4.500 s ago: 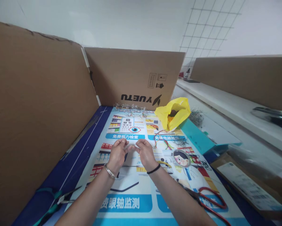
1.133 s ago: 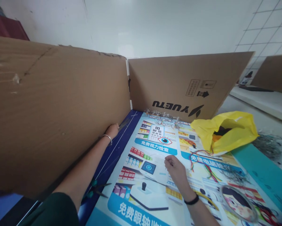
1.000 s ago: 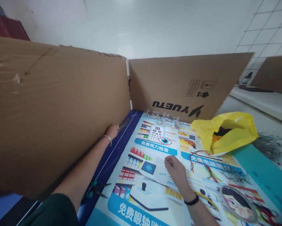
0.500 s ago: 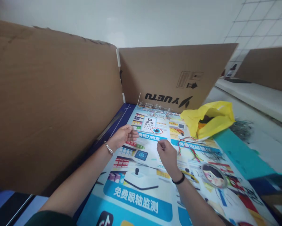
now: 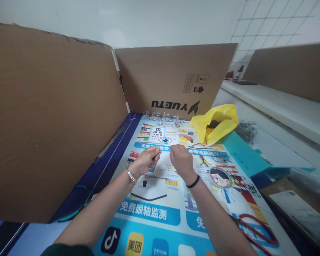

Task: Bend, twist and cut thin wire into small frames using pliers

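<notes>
My left hand (image 5: 147,160), with a silver bangle at the wrist, is closed in a pinch above the printed poster sheet (image 5: 173,195). Close to its right, my right hand (image 5: 183,161), wearing a black wrist band, has its fingers curled closed, and the two hands are slightly apart. Anything between the fingers is too small or hidden to make out. Colored cords (image 5: 203,160) lie just right of my right hand. Behind the hands, a tangle of thin silvery strands (image 5: 165,117) rests at the poster's far edge.
Cardboard panels rise at the left (image 5: 55,124) and back (image 5: 165,78). An open yellow bag (image 5: 224,122) stands back right, beside a teal sheet (image 5: 245,156) and a silvery strand heap (image 5: 245,131). Red-handled scissors (image 5: 258,227) and a brown package (image 5: 295,202) lie front right.
My hands have come closer together. The left hand's extended fingers have closed into a pinch; the right stays closed. The view has shifted, bringing the red handles into sight.
</notes>
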`<state>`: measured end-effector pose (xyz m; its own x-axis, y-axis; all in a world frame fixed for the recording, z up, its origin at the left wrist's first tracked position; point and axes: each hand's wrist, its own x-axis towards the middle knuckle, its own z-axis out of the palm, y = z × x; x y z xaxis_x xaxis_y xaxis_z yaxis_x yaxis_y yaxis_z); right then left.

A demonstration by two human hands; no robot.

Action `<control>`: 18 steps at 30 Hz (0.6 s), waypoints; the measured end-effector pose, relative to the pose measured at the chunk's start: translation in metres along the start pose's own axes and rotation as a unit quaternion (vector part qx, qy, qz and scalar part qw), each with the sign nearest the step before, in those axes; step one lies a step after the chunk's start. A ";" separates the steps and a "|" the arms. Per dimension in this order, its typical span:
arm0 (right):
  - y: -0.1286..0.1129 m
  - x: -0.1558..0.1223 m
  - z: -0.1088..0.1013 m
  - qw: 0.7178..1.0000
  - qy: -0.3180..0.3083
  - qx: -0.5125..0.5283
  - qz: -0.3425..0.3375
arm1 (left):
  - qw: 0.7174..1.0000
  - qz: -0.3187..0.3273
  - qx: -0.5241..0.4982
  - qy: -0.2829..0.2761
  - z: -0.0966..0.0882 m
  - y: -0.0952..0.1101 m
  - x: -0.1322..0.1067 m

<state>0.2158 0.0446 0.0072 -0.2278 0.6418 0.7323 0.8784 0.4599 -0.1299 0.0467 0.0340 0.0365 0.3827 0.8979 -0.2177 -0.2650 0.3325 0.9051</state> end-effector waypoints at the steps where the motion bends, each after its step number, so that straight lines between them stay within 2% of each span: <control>1: 0.002 0.002 -0.004 1.000 -0.004 -0.008 -0.012 | 1.000 0.004 0.003 -0.002 0.000 -0.001 0.000; 7: 0.014 0.016 -0.028 0.999 -0.001 -0.025 -0.046 | 0.999 0.005 -0.004 -0.037 0.005 -0.007 -0.002; 9: 0.013 0.018 -0.030 0.999 0.036 0.016 -0.009 | 0.999 0.020 -0.035 -0.030 0.006 -0.004 -0.002; 11: 0.008 0.018 -0.029 0.991 0.085 0.084 0.062 | 0.996 0.051 -0.079 -0.012 0.005 0.001 -0.001; 12: 0.004 0.017 -0.027 0.983 0.090 0.128 0.095 | 0.993 0.068 -0.101 -0.003 0.004 0.003 -0.001; 14: -0.006 0.014 -0.023 0.966 0.029 0.224 0.129 | 0.985 0.096 -0.139 0.012 0.001 0.010 -0.002; 17: -0.023 0.007 -0.017 0.929 -0.145 0.328 0.095 | 0.976 0.119 -0.179 0.025 -0.004 0.016 -0.005; 18: -0.029 0.005 -0.015 0.918 -0.184 0.343 0.077 | 0.974 0.123 -0.190 0.029 -0.005 0.017 -0.005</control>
<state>0.1956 0.0249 0.0248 -0.3609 0.8374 0.4105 0.4701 0.5435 -0.6954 0.0356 0.0363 0.0512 0.2195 0.9747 -0.0413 -0.6544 0.1785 0.7348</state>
